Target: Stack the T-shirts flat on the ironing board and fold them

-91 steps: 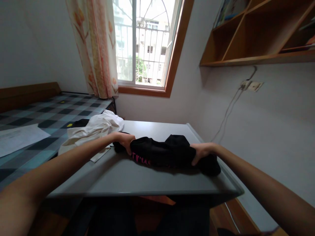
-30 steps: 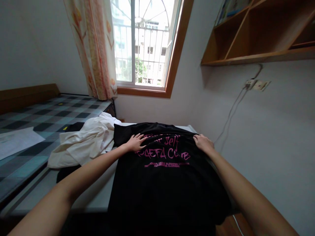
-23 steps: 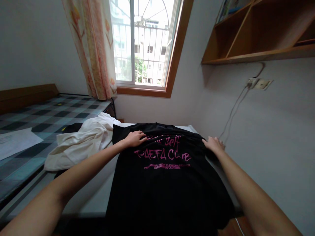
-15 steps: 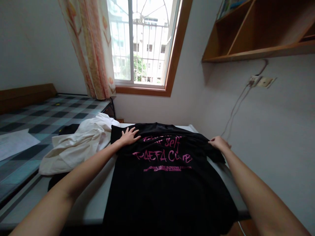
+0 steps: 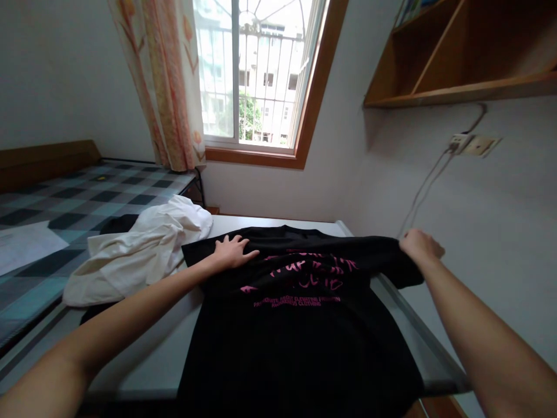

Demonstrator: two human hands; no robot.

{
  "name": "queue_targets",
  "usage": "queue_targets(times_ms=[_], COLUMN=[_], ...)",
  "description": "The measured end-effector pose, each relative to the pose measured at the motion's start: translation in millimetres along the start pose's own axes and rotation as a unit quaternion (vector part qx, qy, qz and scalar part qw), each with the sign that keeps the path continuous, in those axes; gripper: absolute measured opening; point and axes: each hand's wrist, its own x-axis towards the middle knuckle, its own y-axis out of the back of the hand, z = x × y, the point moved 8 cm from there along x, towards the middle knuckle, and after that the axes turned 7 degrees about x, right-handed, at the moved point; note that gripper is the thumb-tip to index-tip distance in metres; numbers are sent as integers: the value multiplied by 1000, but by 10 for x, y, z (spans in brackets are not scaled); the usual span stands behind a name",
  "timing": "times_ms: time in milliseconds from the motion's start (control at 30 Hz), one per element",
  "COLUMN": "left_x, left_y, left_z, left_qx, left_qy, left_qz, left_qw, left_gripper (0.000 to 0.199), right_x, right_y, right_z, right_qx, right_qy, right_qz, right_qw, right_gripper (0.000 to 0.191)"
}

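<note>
A black T-shirt (image 5: 300, 348) with pink lettering lies spread over a white table (image 5: 143, 354), its lower part reaching the front edge. My left hand (image 5: 234, 252) rests with fingers spread on the shirt near its left shoulder. At the right, my right hand (image 5: 421, 247) pinches the upper edge of the right sleeve and holds it stretched out past the table's right edge. Folds run across the chest and hide part of the lettering.
Crumpled white cloth (image 5: 152, 249) lies left of the shirt, with dark fabric under it. Further left is a bed (image 5: 130, 186) with a checked cover and a paper sheet (image 5: 30, 244). A wooden shelf (image 5: 461, 92) and cables (image 5: 424, 191) are on the right wall.
My right hand has moved right and slightly up, pulling the sleeve out straighter. My left hand has shifted slightly right on the shirt. The chest folds have changed, covering more lettering.
</note>
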Motion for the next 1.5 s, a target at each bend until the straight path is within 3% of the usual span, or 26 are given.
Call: queue_targets(times_ms=[133,200,300,400,500,600,700,800,1000,1133,1333,1500], left_x=[261,412,627,750,799,813,829,895,1186,1439,1768,1692], left_y=[243,219,98,19,12,-9,-101,-185,-267,-261,-164,68], left_z=[272,426,497,492,482,524,568,533,396,284,177,-26], left_qx=[-9,-33,-40,-24,3,33,24,9,-11,-15,-109,-136], left_qy=[-99,-137,-102,-56,-38,-68,-107,-94,-57,-41,-36,-32], left_qz=[100,90,53,46,67,80,56,32,25,50,52,101], left_qw=[990,986,993,997,997,994,992,995,998,998,992,985], left_gripper=[51,46,45,47,48,45,48,60,73,72,60,44], right_x=[56,108,188,277,355,398,431,527,931,1139,1321,1284], right_y=[-306,-544,-885,-1071,-1117,-1160,-1271,-1413,-1633,-1754,-1909,-1726], right_z=[-494,-749,-1023,-1110,-1123,-1194,-1261,-1288,-1305,-1193,-1117,-1053], right_qx=[-14,-19,-32,-61,-99,-130,-116,-82,-3,43,99,195], right_qy=[21,39,58,36,0,-6,-25,-52,-93,-146,-6,76], right_qz=[-50,-92,-154,-177,-177,-195,-230,-253,-231,-163,-101,-22], right_qw=[998,995,986,982,979,972,966,963,968,975,990,978], right_gripper=[43,43,45,54,58,56,61,73,90,96,84,64])
